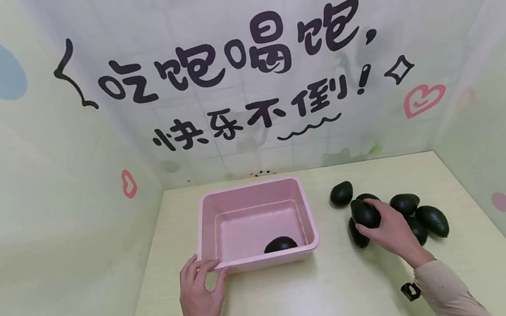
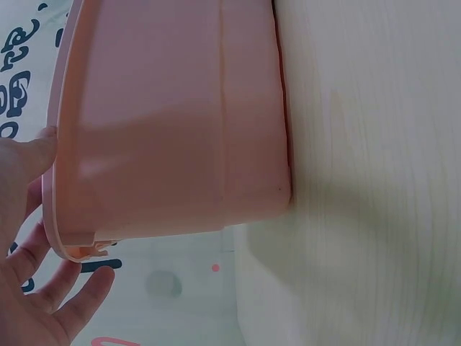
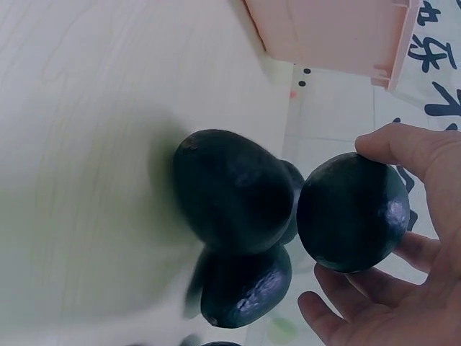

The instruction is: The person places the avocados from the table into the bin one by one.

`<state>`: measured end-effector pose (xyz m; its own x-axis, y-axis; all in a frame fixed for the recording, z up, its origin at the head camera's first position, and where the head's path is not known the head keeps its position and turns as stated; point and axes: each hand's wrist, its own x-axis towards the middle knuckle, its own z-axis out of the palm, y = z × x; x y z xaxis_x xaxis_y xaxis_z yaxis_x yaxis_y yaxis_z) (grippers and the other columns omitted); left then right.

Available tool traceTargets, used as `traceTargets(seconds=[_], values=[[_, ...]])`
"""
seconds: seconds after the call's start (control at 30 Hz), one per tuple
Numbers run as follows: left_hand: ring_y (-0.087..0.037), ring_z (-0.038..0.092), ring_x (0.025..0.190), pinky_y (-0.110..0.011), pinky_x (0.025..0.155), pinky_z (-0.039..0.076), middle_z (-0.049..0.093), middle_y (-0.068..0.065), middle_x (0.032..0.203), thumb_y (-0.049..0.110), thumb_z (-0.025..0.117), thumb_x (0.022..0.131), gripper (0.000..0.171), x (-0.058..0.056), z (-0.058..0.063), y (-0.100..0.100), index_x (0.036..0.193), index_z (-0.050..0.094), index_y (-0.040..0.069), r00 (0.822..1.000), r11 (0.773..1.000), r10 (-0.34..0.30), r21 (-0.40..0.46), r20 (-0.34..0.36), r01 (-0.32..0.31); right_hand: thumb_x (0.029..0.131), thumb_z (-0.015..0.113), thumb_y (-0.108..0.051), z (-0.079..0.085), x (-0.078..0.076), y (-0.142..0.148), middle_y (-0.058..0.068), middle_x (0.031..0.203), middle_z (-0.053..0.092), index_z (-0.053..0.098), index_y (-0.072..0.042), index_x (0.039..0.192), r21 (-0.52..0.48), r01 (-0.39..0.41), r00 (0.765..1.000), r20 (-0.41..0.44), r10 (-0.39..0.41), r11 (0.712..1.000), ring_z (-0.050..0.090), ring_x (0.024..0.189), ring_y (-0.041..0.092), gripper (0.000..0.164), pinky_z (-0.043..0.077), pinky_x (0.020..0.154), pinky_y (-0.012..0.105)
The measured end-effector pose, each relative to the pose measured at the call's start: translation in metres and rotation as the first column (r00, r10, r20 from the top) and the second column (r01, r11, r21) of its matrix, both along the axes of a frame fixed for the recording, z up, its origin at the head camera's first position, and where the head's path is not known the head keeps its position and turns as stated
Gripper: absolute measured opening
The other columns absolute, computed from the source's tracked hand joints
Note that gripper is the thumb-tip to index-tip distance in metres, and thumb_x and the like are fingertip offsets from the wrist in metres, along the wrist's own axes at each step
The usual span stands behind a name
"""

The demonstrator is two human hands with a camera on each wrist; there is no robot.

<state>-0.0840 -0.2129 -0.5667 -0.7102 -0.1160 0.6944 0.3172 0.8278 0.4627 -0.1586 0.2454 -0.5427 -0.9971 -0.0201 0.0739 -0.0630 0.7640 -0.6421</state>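
Note:
My right hand (image 1: pixel 393 232) grips a dark green avocado (image 1: pixel 365 214) between thumb and fingers, above the other avocados on the table. In the right wrist view this held avocado (image 3: pixel 351 214) is raised off the tabletop, with a large avocado (image 3: pixel 229 189) lying just beside it. My left hand (image 1: pixel 201 297) holds the front left corner of a pink plastic bin (image 1: pixel 272 261) by its rim. From the left wrist, the thumb lies on one side of the rim and fingers on the other. One avocado (image 1: pixel 280 243) lies inside the bin near its front wall, partly hidden.
Several loose avocados (image 1: pixel 432 221) lie right of the bin, one of them (image 1: pixel 341 194) a little apart at the back. The pale wooden table (image 1: pixel 297 303) is enclosed by printed fabric walls (image 1: pixel 254 163) at the back and both sides.

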Motion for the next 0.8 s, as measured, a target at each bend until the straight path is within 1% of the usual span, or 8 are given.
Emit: traceTargets(seconds=[0.2, 0.23, 0.3, 0.37, 0.43, 0.53, 0.6, 0.8], values=[[-0.047, 0.063, 0.121, -0.065, 0.094, 0.059, 0.071, -0.014, 0.100, 0.012, 0.097, 0.071, 0.033, -0.001, 0.002, 0.000, 0.096, 0.077, 0.006, 1.000, 1.000, 0.002, 0.000, 0.003, -0.002, 0.094, 0.079, -0.034, 0.008, -0.001, -0.003, 0.029, 0.151, 0.057, 0.050, -0.001, 0.153, -0.011, -0.011, 1.000, 0.000, 0.011, 1.000, 0.058, 0.134, 0.050, 0.073, 0.053, 0.108, 0.065], [-0.047, 0.063, 0.121, -0.064, 0.094, 0.059, 0.071, -0.014, 0.100, 0.012, 0.097, 0.071, 0.033, -0.001, 0.002, 0.000, 0.096, 0.077, 0.006, 1.000, 1.000, 0.002, 0.001, 0.001, -0.002, 0.094, 0.079, -0.034, 0.010, -0.001, -0.004, 0.029, 0.149, 0.058, 0.050, -0.002, 0.153, -0.015, -0.014, 1.000, 0.002, 0.014, 1.000, 0.060, 0.131, 0.049, 0.073, 0.055, 0.105, 0.063], [-0.047, 0.063, 0.121, -0.063, 0.094, 0.058, 0.072, -0.013, 0.100, 0.011, 0.097, 0.071, 0.032, -0.002, 0.002, -0.001, 0.096, 0.077, 0.006, 1.000, 1.000, 0.001, 0.003, -0.001, -0.001, 0.094, 0.080, -0.037, 0.014, -0.001, -0.005, 0.027, 0.146, 0.061, 0.051, -0.003, 0.152, -0.025, -0.018, 1.000, 0.009, 0.018, 1.000, 0.065, 0.118, 0.044, 0.073, 0.058, 0.097, 0.056], [-0.046, 0.063, 0.121, -0.063, 0.095, 0.058, 0.072, -0.013, 0.100, 0.011, 0.097, 0.071, 0.032, -0.002, 0.001, -0.001, 0.096, 0.077, 0.006, 1.000, 1.000, 0.001, 0.006, -0.001, -0.001, 0.094, 0.080, -0.039, 0.017, -0.001, -0.006, 0.026, 0.142, 0.064, 0.053, -0.006, 0.152, -0.032, -0.022, 1.000, 0.009, 0.022, 0.999, 0.067, 0.108, 0.037, 0.072, 0.058, 0.090, 0.048], [-0.047, 0.063, 0.121, -0.063, 0.095, 0.058, 0.072, -0.013, 0.100, 0.012, 0.097, 0.071, 0.032, -0.002, 0.000, -0.001, 0.096, 0.077, 0.006, 1.000, 1.000, 0.002, 0.007, 0.000, -0.002, 0.094, 0.081, -0.040, 0.020, -0.001, -0.008, 0.024, 0.140, 0.066, 0.054, -0.007, 0.151, -0.039, -0.028, 1.000, 0.007, 0.028, 0.999, 0.066, 0.103, 0.032, 0.071, 0.056, 0.085, 0.044], [-0.047, 0.063, 0.122, -0.064, 0.096, 0.057, 0.072, -0.013, 0.100, 0.012, 0.097, 0.071, 0.032, -0.002, -0.001, -0.001, 0.096, 0.077, 0.006, 1.000, 1.000, 0.002, 0.008, 0.003, -0.002, 0.094, 0.081, -0.039, 0.022, 0.000, -0.009, 0.024, 0.140, 0.066, 0.054, -0.007, 0.150, -0.041, -0.035, 0.999, -0.002, 0.035, 0.999, 0.067, 0.107, 0.033, 0.070, 0.057, 0.086, 0.043], [-0.047, 0.063, 0.122, -0.064, 0.095, 0.058, 0.072, -0.013, 0.100, 0.013, 0.096, 0.072, 0.032, -0.002, -0.001, -0.001, 0.096, 0.077, 0.006, 1.000, 1.000, 0.002, 0.006, 0.003, -0.002, 0.094, 0.081, -0.038, 0.025, 0.001, -0.010, 0.024, 0.140, 0.066, 0.054, -0.007, 0.150, -0.051, -0.035, 0.999, 0.010, 0.036, 0.998, 0.068, 0.111, 0.036, 0.070, 0.058, 0.087, 0.045], [-0.047, 0.063, 0.121, -0.064, 0.094, 0.058, 0.072, -0.013, 0.100, 0.012, 0.096, 0.071, 0.032, -0.001, 0.000, 0.000, 0.096, 0.077, 0.006, 1.000, 1.000, 0.003, 0.008, -0.007, -0.003, 0.094, 0.081, -0.040, 0.032, 0.003, -0.011, 0.025, 0.145, 0.063, 0.052, -0.007, 0.152, -0.101, -0.033, 0.998, 0.058, 0.039, 0.994, 0.069, 0.120, 0.042, 0.073, 0.061, 0.097, 0.055]])
